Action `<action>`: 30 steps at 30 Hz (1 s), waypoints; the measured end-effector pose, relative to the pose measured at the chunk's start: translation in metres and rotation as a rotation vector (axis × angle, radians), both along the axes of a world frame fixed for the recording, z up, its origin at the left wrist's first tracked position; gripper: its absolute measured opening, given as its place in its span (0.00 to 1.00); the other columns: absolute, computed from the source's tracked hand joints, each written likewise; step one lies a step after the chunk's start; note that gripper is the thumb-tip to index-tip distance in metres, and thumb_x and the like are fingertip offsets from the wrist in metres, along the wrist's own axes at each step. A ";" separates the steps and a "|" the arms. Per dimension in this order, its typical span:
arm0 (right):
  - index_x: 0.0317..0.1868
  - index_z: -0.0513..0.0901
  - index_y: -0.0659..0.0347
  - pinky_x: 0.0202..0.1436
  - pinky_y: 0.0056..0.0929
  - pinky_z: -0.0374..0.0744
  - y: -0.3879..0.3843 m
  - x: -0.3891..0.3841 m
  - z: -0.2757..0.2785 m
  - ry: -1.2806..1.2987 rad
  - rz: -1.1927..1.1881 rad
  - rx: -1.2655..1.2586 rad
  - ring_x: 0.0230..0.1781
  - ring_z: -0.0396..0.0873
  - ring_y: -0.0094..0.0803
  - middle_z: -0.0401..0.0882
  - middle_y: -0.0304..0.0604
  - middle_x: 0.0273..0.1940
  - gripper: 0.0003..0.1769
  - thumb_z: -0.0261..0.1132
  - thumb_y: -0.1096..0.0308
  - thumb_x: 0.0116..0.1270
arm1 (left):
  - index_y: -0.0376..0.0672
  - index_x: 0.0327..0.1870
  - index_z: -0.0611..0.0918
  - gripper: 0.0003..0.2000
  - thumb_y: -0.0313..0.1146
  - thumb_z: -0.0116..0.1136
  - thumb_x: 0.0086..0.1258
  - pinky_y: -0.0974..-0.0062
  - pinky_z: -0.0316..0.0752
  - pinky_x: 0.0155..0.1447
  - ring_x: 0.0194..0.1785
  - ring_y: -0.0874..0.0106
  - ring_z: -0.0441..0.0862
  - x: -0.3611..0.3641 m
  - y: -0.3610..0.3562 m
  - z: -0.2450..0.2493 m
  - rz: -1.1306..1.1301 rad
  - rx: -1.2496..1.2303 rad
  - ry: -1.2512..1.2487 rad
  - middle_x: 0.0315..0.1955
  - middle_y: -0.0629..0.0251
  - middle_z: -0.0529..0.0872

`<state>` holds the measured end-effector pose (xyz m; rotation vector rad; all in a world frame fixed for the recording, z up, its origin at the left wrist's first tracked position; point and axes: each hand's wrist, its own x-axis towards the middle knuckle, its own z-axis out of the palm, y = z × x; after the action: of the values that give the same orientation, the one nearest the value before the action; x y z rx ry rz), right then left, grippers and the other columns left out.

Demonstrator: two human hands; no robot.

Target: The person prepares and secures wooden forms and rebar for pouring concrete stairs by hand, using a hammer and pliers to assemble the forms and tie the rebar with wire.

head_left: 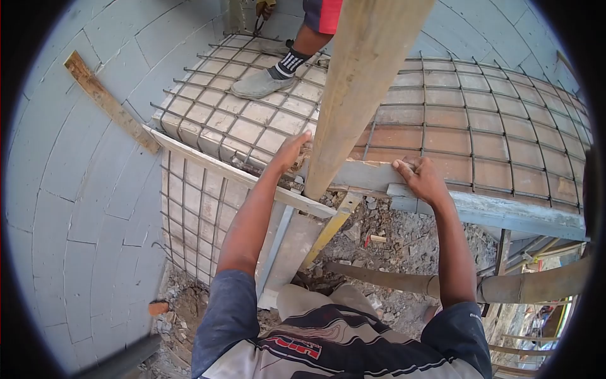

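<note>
A short grey wooden board (363,174) lies across the lower edge of the stepped formwork, passing behind a thick upright wooden post (360,82). My right hand (421,179) is closed on the board's right part, with thumb and bent fingers at its top edge. On the other side of the post, my left hand (292,153) is by the board's left end. Its visible fingers are stretched out towards the post, and the post partly hides what they touch. Below it runs a narrow timber strip (243,174). A yellow spirit level (332,230) leans under the board.
Steel rebar mesh (468,108) covers the form boards on both sides. Another person's shoe (264,84) stands on the upper mesh. A loose plank (112,102) leans on the grey block wall (57,208). Rubble (404,243) and a bamboo pole (530,282) lie below.
</note>
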<state>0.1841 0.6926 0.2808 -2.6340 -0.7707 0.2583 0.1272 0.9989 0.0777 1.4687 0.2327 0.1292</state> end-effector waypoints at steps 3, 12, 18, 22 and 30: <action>0.39 0.85 0.66 0.38 0.45 0.76 0.004 -0.004 0.008 0.027 -0.004 -0.070 0.30 0.82 0.53 0.81 0.60 0.26 0.24 0.61 0.50 0.68 | 0.33 0.54 0.80 0.24 0.48 0.48 0.75 0.77 0.73 0.53 0.45 0.77 0.80 -0.007 -0.026 0.037 0.014 -0.103 -0.075 0.44 0.61 0.86; 0.41 0.86 0.65 0.40 0.45 0.78 0.001 0.000 0.001 0.009 -0.021 -0.059 0.31 0.83 0.54 0.80 0.62 0.26 0.24 0.62 0.48 0.67 | 0.33 0.52 0.82 0.15 0.34 0.56 0.71 0.77 0.77 0.46 0.42 0.79 0.82 -0.016 -0.038 0.044 0.034 -0.070 -0.099 0.41 0.64 0.87; 0.39 0.85 0.66 0.42 0.46 0.78 0.003 -0.003 0.006 -0.008 -0.030 -0.069 0.34 0.82 0.54 0.82 0.60 0.29 0.22 0.63 0.51 0.65 | 0.33 0.55 0.80 0.18 0.37 0.54 0.73 0.78 0.76 0.48 0.44 0.78 0.81 -0.022 -0.040 0.056 0.012 -0.079 -0.009 0.43 0.63 0.87; 0.37 0.83 0.61 0.45 0.44 0.77 0.024 -0.050 -0.028 -0.819 0.187 0.324 0.39 0.81 0.49 0.82 0.51 0.35 0.13 0.66 0.60 0.61 | 0.34 0.60 0.78 0.25 0.47 0.45 0.76 0.74 0.67 0.63 0.56 0.73 0.77 -0.018 -0.033 0.037 0.042 -0.276 0.049 0.53 0.61 0.83; 0.51 0.73 0.66 0.59 0.44 0.72 0.079 -0.120 -0.236 -0.305 0.175 -0.066 0.56 0.73 0.50 0.74 0.57 0.53 0.26 0.67 0.56 0.61 | 0.35 0.58 0.79 0.23 0.46 0.44 0.76 0.75 0.70 0.60 0.53 0.72 0.78 -0.017 -0.029 0.032 0.025 -0.215 0.099 0.51 0.62 0.84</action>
<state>0.0644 0.7720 0.0444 -2.7048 -1.1117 -0.0769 0.1103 0.9700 0.1098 1.2600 0.3354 0.0494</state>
